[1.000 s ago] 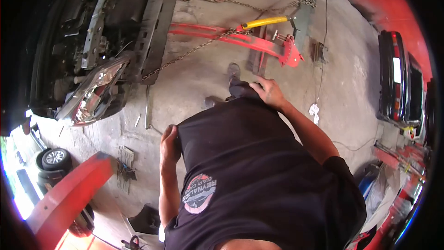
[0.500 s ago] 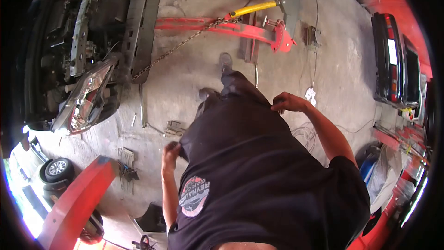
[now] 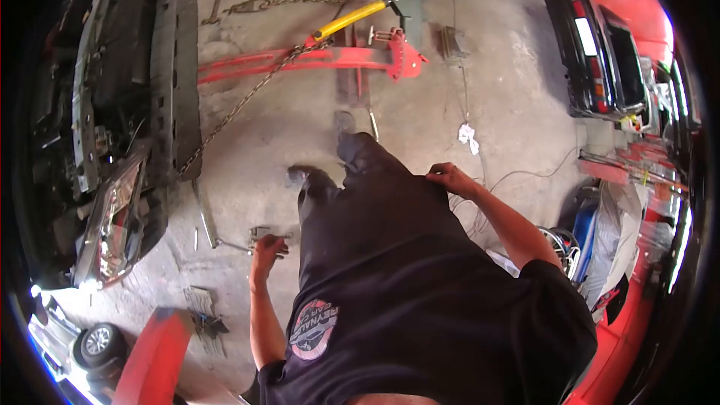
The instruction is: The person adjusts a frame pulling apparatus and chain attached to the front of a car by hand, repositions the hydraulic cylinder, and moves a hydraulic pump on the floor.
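Observation:
I look down over my black T-shirt (image 3: 390,270) with a round chest logo and my dark trousers toward my feet. My left hand (image 3: 268,255) hangs just left of the shirt, apart from it, fingers loosely bent and spaced, with nothing visible in them. At the shirt's right lower edge, my right hand (image 3: 452,180) pinches the cloth between thumb and fingers. Beyond my feet lies a red pulling beam (image 3: 292,62) with a yellow hydraulic ram (image 3: 351,19). A chain (image 3: 240,118) runs from it toward the car front at left.
The stripped car front (image 3: 94,112) with its headlight (image 3: 112,225) stands at left. A metal bar (image 3: 202,214) and a clamp (image 3: 262,236) lie on the floor. A red post (image 3: 157,356) rises lower left. Cables (image 3: 525,174) trail at right, and a black vehicle (image 3: 592,49) stands far right.
My left hand has come off the shirt's edge and moved slightly down-left. My right hand keeps its pinch on the cloth. The view has shifted, and my feet stand differently.

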Demonstrator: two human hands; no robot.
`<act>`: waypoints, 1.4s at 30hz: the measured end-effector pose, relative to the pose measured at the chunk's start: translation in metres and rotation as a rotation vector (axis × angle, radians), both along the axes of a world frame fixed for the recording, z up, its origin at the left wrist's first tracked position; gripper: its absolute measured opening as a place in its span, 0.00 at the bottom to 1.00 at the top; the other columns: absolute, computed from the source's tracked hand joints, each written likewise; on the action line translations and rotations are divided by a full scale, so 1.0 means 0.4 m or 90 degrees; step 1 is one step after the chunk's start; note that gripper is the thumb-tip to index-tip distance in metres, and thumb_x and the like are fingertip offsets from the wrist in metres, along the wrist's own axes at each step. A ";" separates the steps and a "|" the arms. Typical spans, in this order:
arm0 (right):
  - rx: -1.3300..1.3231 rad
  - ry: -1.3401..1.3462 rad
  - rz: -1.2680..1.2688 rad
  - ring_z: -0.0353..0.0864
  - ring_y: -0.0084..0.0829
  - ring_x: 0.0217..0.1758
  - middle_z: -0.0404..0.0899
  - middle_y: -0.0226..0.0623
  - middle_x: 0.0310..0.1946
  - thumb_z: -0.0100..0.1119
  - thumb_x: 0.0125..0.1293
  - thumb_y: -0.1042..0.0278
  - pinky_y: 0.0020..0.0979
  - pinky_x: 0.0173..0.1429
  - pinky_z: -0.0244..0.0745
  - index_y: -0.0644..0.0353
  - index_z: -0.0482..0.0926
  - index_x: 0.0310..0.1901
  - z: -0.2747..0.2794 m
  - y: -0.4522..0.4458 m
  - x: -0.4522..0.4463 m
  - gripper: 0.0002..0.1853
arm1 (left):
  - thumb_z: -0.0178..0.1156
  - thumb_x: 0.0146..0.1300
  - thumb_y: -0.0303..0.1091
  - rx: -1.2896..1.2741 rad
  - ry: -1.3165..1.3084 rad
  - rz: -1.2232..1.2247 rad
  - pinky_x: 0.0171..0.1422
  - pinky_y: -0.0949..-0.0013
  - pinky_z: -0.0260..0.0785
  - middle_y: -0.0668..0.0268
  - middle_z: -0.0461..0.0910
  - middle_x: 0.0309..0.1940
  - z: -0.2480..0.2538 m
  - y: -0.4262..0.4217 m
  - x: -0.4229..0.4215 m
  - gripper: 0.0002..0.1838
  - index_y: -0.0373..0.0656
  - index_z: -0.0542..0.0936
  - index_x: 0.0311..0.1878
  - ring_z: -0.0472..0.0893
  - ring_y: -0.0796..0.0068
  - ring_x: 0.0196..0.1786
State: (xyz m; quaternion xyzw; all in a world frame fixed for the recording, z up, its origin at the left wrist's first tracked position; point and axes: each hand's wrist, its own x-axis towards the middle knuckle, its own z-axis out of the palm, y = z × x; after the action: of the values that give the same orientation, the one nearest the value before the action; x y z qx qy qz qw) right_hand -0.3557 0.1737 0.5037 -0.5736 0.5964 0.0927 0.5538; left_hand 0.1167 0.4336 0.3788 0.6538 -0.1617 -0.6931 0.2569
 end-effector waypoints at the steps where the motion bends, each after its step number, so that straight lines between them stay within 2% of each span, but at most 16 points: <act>1: 0.003 0.015 0.011 0.78 0.26 0.37 0.81 0.39 0.31 0.58 0.65 0.55 0.32 0.44 0.72 0.67 0.80 0.39 -0.004 -0.003 -0.015 0.18 | 0.57 0.64 0.36 -0.014 -0.027 -0.029 0.34 0.70 0.72 0.62 0.83 0.29 -0.013 0.002 0.002 0.11 0.37 0.80 0.38 0.83 0.72 0.31; 5: 0.042 0.028 0.070 0.79 0.27 0.35 0.81 0.39 0.31 0.59 0.65 0.57 0.32 0.40 0.75 0.65 0.81 0.39 -0.045 -0.034 -0.055 0.16 | 0.57 0.64 0.36 0.006 -0.012 0.020 0.34 0.69 0.72 0.62 0.82 0.29 -0.030 0.002 -0.002 0.10 0.38 0.79 0.39 0.83 0.72 0.31; 8: 0.118 0.049 0.054 0.78 0.26 0.30 0.79 0.36 0.29 0.60 0.65 0.58 0.31 0.32 0.76 0.63 0.81 0.37 -0.027 -0.070 -0.037 0.14 | 0.57 0.64 0.37 0.052 0.011 0.080 0.33 0.70 0.73 0.63 0.82 0.29 -0.041 0.024 -0.031 0.10 0.40 0.78 0.39 0.83 0.72 0.30; 9: 0.114 0.026 0.057 0.76 0.24 0.25 0.77 0.34 0.25 0.59 0.66 0.58 0.29 0.26 0.75 0.63 0.80 0.36 -0.043 -0.076 -0.050 0.14 | 0.57 0.64 0.37 0.068 0.022 0.090 0.33 0.70 0.73 0.63 0.81 0.29 -0.046 0.024 -0.044 0.09 0.40 0.78 0.39 0.83 0.71 0.30; 14: 0.034 0.001 0.042 0.76 0.25 0.21 0.75 0.36 0.22 0.57 0.65 0.62 0.29 0.24 0.73 0.66 0.79 0.35 -0.041 -0.109 -0.115 0.13 | 0.57 0.63 0.37 0.160 0.066 0.088 0.31 0.69 0.73 0.63 0.81 0.29 -0.076 0.046 -0.106 0.07 0.44 0.75 0.38 0.82 0.70 0.30; 19: 0.004 -0.004 -0.020 0.79 0.27 0.21 0.77 0.39 0.21 0.57 0.65 0.64 0.30 0.25 0.78 0.68 0.78 0.36 -0.109 -0.153 -0.274 0.13 | 0.58 0.62 0.37 0.189 -0.007 0.096 0.33 0.66 0.75 0.62 0.81 0.32 -0.074 -0.009 -0.202 0.08 0.44 0.75 0.39 0.84 0.67 0.33; 21: 0.011 -0.015 -0.046 0.81 0.31 0.22 0.79 0.42 0.22 0.56 0.63 0.64 0.31 0.26 0.79 0.68 0.79 0.38 -0.159 -0.193 -0.358 0.13 | 0.58 0.62 0.38 0.175 0.014 0.113 0.34 0.65 0.76 0.61 0.81 0.33 -0.081 -0.035 -0.264 0.10 0.43 0.75 0.41 0.84 0.65 0.34; 25: -0.046 -0.059 -0.089 0.81 0.29 0.21 0.79 0.40 0.21 0.57 0.64 0.64 0.31 0.26 0.77 0.68 0.79 0.39 -0.250 -0.310 -0.540 0.13 | 0.59 0.63 0.39 0.185 0.003 0.074 0.34 0.64 0.77 0.60 0.82 0.34 -0.088 -0.174 -0.435 0.12 0.42 0.76 0.45 0.85 0.63 0.35; 27: -0.074 -0.072 -0.126 0.81 0.28 0.20 0.78 0.39 0.20 0.56 0.65 0.66 0.30 0.26 0.76 0.67 0.79 0.40 -0.300 -0.364 -0.649 0.11 | 0.59 0.64 0.38 -0.013 -0.047 -0.083 0.34 0.63 0.77 0.60 0.82 0.34 -0.111 -0.240 -0.542 0.12 0.42 0.76 0.46 0.85 0.63 0.35; 30: -0.106 -0.048 -0.164 0.83 0.31 0.20 0.81 0.43 0.21 0.53 0.62 0.69 0.31 0.29 0.77 0.67 0.80 0.42 -0.310 -0.445 -0.788 0.12 | 0.57 0.65 0.37 -0.119 -0.206 -0.217 0.34 0.63 0.78 0.59 0.82 0.36 -0.116 -0.402 -0.698 0.12 0.41 0.76 0.47 0.84 0.63 0.36; 31: -0.127 -0.043 -0.172 0.82 0.31 0.21 0.80 0.42 0.20 0.53 0.62 0.70 0.31 0.29 0.77 0.66 0.80 0.43 -0.307 -0.469 -0.829 0.11 | 0.56 0.65 0.37 -0.305 -0.331 -0.385 0.34 0.63 0.78 0.59 0.82 0.37 -0.244 -0.409 -0.692 0.12 0.40 0.76 0.47 0.84 0.63 0.36; 33: -0.164 -0.083 -0.230 0.82 0.31 0.22 0.79 0.42 0.20 0.53 0.62 0.71 0.32 0.30 0.76 0.66 0.80 0.43 -0.286 -0.503 -0.896 0.11 | 0.55 0.65 0.36 -0.189 -0.318 -0.352 0.34 0.63 0.78 0.58 0.81 0.37 -0.200 -0.548 -0.784 0.13 0.39 0.75 0.48 0.84 0.63 0.36; 34: -0.182 -0.103 -0.251 0.81 0.30 0.22 0.78 0.42 0.20 0.52 0.62 0.71 0.32 0.30 0.76 0.66 0.80 0.43 -0.270 -0.522 -0.920 0.11 | 0.54 0.65 0.35 0.107 -0.180 -0.147 0.34 0.63 0.78 0.57 0.81 0.36 -0.080 -0.698 -0.880 0.13 0.38 0.75 0.49 0.83 0.62 0.36; 36: -0.182 -0.094 -0.258 0.80 0.30 0.22 0.77 0.41 0.20 0.52 0.61 0.71 0.32 0.30 0.75 0.66 0.79 0.43 -0.241 -0.554 -0.959 0.12 | 0.53 0.66 0.34 0.088 -0.105 -0.106 0.34 0.63 0.77 0.57 0.80 0.35 -0.069 -0.839 -0.922 0.14 0.37 0.75 0.50 0.83 0.63 0.36; 38: -0.187 -0.085 -0.247 0.80 0.30 0.21 0.78 0.41 0.19 0.52 0.61 0.72 0.33 0.30 0.75 0.66 0.79 0.43 -0.264 -0.570 -1.007 0.12 | 0.52 0.66 0.32 0.054 -0.125 -0.147 0.37 0.62 0.78 0.56 0.80 0.37 -0.028 -0.990 -0.987 0.14 0.37 0.73 0.52 0.83 0.63 0.37; 42: -0.148 -0.087 -0.266 0.81 0.31 0.22 0.78 0.42 0.20 0.52 0.60 0.72 0.33 0.30 0.75 0.66 0.79 0.44 -0.289 -0.587 -1.070 0.13 | 0.51 0.66 0.32 0.051 -0.068 -0.148 0.37 0.63 0.77 0.57 0.80 0.35 -0.076 -1.172 -1.105 0.14 0.37 0.74 0.52 0.83 0.64 0.36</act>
State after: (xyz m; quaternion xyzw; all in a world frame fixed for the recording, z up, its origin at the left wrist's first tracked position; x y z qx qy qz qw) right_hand -0.7838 -0.0613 0.3879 -0.5027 0.6697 -0.1321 0.5304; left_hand -0.3252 -0.0351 0.3483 0.6767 -0.2219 -0.6881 0.1393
